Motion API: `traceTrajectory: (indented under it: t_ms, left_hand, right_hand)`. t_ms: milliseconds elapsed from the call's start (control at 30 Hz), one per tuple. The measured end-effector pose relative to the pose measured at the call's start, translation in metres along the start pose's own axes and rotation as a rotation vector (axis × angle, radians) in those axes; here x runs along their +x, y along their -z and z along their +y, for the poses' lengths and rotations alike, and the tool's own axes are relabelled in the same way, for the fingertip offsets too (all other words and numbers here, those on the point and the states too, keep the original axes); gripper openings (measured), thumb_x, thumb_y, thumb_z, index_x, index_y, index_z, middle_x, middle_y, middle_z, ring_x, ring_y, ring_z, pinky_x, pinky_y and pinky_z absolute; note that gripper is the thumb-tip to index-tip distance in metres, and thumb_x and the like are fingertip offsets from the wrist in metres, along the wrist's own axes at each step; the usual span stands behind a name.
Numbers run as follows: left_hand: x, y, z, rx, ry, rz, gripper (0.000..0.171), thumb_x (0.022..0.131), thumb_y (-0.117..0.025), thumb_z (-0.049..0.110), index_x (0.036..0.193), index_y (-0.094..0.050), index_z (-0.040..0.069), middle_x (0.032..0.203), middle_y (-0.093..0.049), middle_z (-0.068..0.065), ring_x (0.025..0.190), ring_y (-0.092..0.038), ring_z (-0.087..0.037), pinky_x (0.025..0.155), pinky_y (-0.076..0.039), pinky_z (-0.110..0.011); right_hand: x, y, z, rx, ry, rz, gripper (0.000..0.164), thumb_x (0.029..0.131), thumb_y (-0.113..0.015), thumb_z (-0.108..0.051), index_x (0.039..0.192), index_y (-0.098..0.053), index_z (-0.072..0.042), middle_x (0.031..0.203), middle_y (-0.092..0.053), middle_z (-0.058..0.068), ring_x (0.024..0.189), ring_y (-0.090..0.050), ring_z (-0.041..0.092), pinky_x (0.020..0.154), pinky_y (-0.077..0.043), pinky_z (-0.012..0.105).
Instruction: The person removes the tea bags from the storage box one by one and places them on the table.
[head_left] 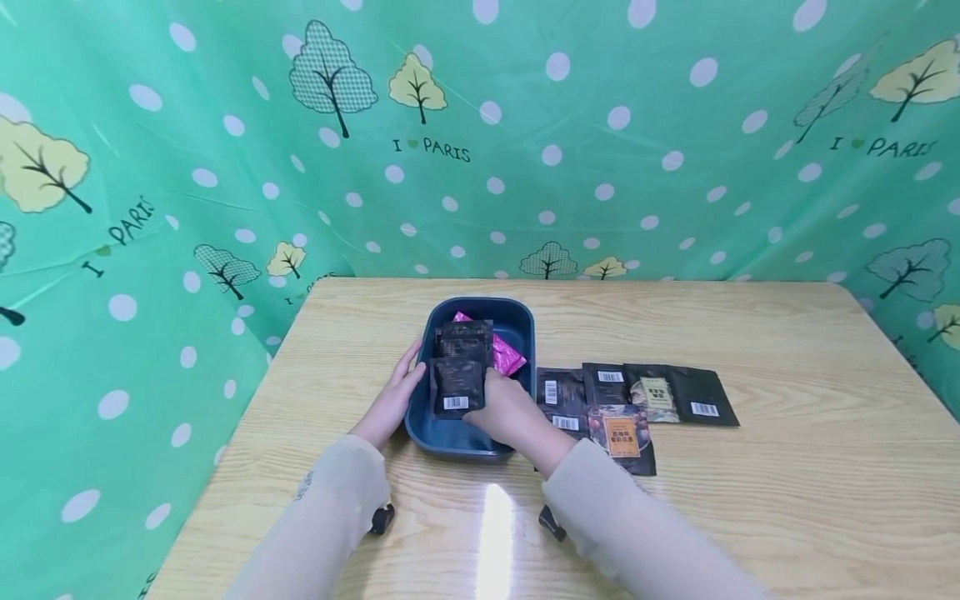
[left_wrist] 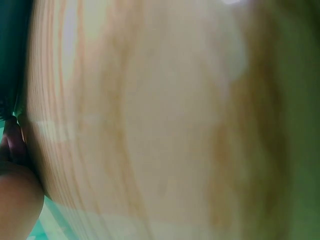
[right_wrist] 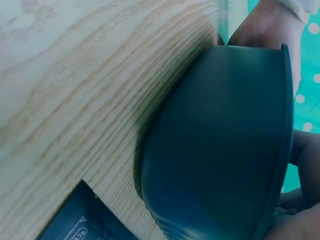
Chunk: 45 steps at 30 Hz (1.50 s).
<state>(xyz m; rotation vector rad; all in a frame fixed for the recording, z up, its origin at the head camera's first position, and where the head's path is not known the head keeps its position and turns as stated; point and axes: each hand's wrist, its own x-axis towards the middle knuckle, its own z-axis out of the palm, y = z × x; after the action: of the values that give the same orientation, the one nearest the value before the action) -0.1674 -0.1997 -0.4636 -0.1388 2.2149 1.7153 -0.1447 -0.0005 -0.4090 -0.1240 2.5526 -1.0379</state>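
Arranging step apparently in hand: right grip [head_left: 512, 414] pinching front black packet [head_left: 456, 383] by its right edge within blue bin [head_left: 453, 440], left grip [head_left: 391, 406] straight-fingered against bin's outer wall; next move presumably calls for settling, then release.

Site note: indoor table corner screened with printed cloth

Setting reads as a cloth-walled table nook indoors; whether home, studio or office cannot be told. Evidence: green cloth [head_left: 577, 162] spans the upper half of the head view and runs down its left and right edges; creases at left mark it as hanging fabric. Print is household-style: white dots, drawn trees [head_left: 332, 79] at upper left, lettering [head_left: 442, 149] "I PARIS" with a heart, upper centre. Wood-grain table [head_left: 787, 333] fills lower centre, far edge meeting the cloth. Glare strip [head_left: 495, 542] at bottom centre; source unclear. Dotted cloth recurs at right edge, right wrist view
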Motion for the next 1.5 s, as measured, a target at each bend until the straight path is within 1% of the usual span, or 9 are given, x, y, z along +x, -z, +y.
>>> traceTrajectory:
  t_ms: [167, 267, 433, 500, 633, 700, 1067, 1400, 1500]
  left_hand:
    - [-0.001, -0.002, -0.001, -0.011, -0.003, -0.004, 0.056, 0.106, -0.033, 0.048, 0.158, -0.013, 0.039, 0.168, -0.007, -0.005, 0.153, -0.012, -0.036, 0.122, -0.013, -0.056]
    - [-0.001, -0.002, 0.0, -0.012, 0.002, -0.004, 0.056, 0.106, -0.033, 0.049, 0.158, -0.013, 0.039, 0.168, -0.008, -0.004, 0.153, -0.012, -0.035, 0.123, -0.012, -0.056]
    - [-0.002, -0.001, 0.003, -0.012, 0.017, 0.002, 0.056, 0.106, -0.033, 0.049, 0.157, -0.012, 0.042, 0.168, -0.01, -0.005, 0.153, -0.013, -0.036, 0.122, -0.009, -0.057]
    - [-0.002, -0.001, 0.003, -0.015, 0.024, 0.004, 0.056, 0.106, -0.033, 0.049, 0.157, -0.012, 0.043, 0.167, -0.011, -0.006, 0.153, -0.013, -0.035, 0.122, -0.008, -0.058]
    - [-0.003, 0.0, 0.003, -0.016, 0.021, -0.001, 0.056, 0.106, -0.032, 0.049, 0.158, -0.012, 0.041, 0.167, -0.013, -0.007, 0.152, -0.017, -0.035, 0.123, -0.011, -0.056]
    - [-0.003, 0.0, 0.003, -0.019, 0.014, -0.008, 0.056, 0.106, -0.032, 0.049, 0.158, -0.012, 0.041, 0.166, -0.015, -0.008, 0.151, -0.02, -0.035, 0.123, -0.014, -0.055]
    - [-0.004, 0.0, 0.003, 0.001, -0.003, -0.013, 0.056, 0.107, -0.031, 0.049, 0.158, -0.011, 0.04, 0.166, -0.017, -0.009, 0.151, -0.022, -0.037, 0.122, -0.017, -0.055]
    - [-0.002, -0.001, 0.0, 0.0, -0.013, -0.003, 0.055, 0.107, -0.031, 0.045, 0.159, -0.012, 0.038, 0.167, -0.012, -0.008, 0.151, -0.018, -0.038, 0.121, -0.018, -0.057]
    - [-0.001, 0.0, -0.001, 0.002, -0.015, -0.004, 0.057, 0.107, -0.032, 0.047, 0.159, -0.012, 0.037, 0.168, -0.009, -0.007, 0.152, -0.014, -0.038, 0.121, -0.017, -0.057]
  right_hand:
    - [0.006, -0.001, 0.002, 0.009, -0.048, 0.003, 0.064, 0.086, -0.079, -0.024, 0.136, -0.049, 0.002, 0.126, -0.064, 0.019, 0.103, -0.063, 0.026, 0.1, -0.052, 0.046]
    - [0.008, -0.002, 0.002, 0.027, -0.044, -0.005, 0.061, 0.086, -0.078, -0.024, 0.134, -0.052, 0.002, 0.124, -0.065, 0.019, 0.099, -0.062, 0.025, 0.098, -0.053, 0.045]
    - [0.011, -0.004, 0.002, 0.053, -0.03, -0.001, 0.065, 0.086, -0.078, -0.025, 0.138, -0.05, 0.004, 0.126, -0.065, 0.02, 0.102, -0.062, 0.025, 0.099, -0.052, 0.046]
    - [0.012, -0.006, 0.003, 0.074, -0.03, 0.009, 0.068, 0.087, -0.077, -0.024, 0.141, -0.047, 0.005, 0.117, -0.068, 0.019, 0.096, -0.064, 0.023, 0.093, -0.055, 0.044]
    - [0.013, -0.009, 0.004, 0.129, -0.027, 0.042, 0.068, 0.089, -0.075, -0.02, 0.145, -0.043, 0.003, 0.091, -0.069, 0.012, 0.073, -0.066, 0.019, 0.072, -0.058, 0.036]
    - [0.013, -0.01, 0.004, 0.154, -0.015, 0.062, 0.065, 0.09, -0.073, -0.018, 0.145, -0.044, 0.002, 0.084, -0.065, 0.009, 0.065, -0.063, 0.017, 0.066, -0.056, 0.032]
    - [0.01, -0.015, 0.006, 0.221, 0.074, 0.14, 0.045, 0.093, -0.069, -0.016, 0.135, -0.057, -0.004, 0.083, -0.068, 0.005, 0.056, -0.064, 0.013, 0.059, -0.057, 0.026]
    - [0.007, -0.018, 0.008, 0.208, 0.109, 0.221, 0.031, 0.094, -0.069, -0.015, 0.123, -0.065, -0.008, 0.082, -0.069, 0.003, 0.057, -0.062, 0.009, 0.061, -0.056, 0.026]
    - [0.004, -0.02, 0.009, 0.187, 0.166, 0.277, 0.025, 0.094, -0.069, -0.014, 0.118, -0.068, -0.009, 0.083, -0.071, 0.003, 0.06, -0.062, 0.008, 0.062, -0.056, 0.026]
